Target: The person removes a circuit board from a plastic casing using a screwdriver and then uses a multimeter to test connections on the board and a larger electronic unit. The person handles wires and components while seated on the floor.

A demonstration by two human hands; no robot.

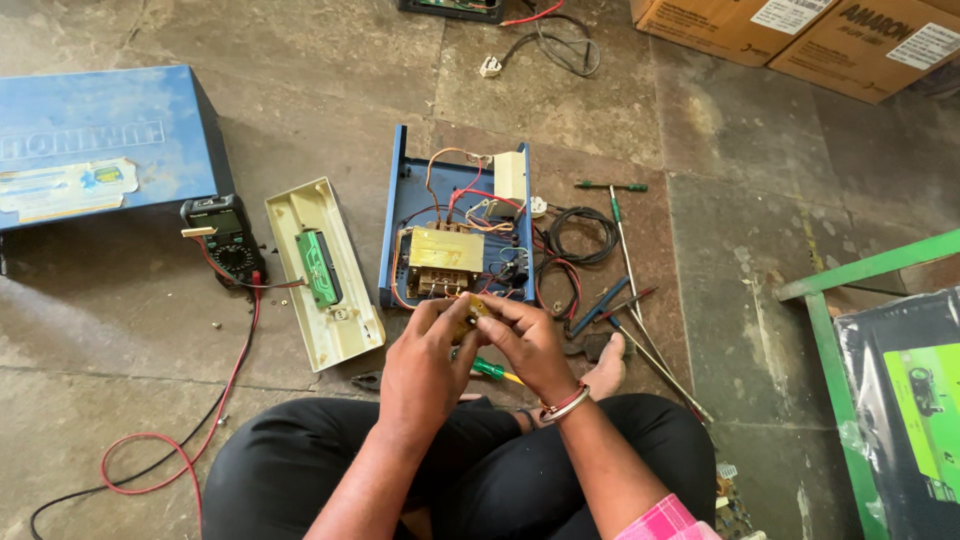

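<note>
Open blue case (pixel 455 225) on the floor, both hands busy right at its near edge

Left of the case sit a blue cover (pixel 100 145), a cream panel (pixel 322 272) and a black meter (pixel 222 235); screwdrivers (pixel 620 250) lie to its right. Left hand (pixel 425 365) and right hand (pixel 528 345) are pinched together on a small yellowish part (pixel 468 312), just in front of the case.

Worn stone floor (pixel 720 250) in daylight.
Large grey slabs, stained and dusty, with visible joints; cardboard boxes (pixel 800 30) at the top right corner, a green metal frame (pixel 830 330) along the right edge.
</note>
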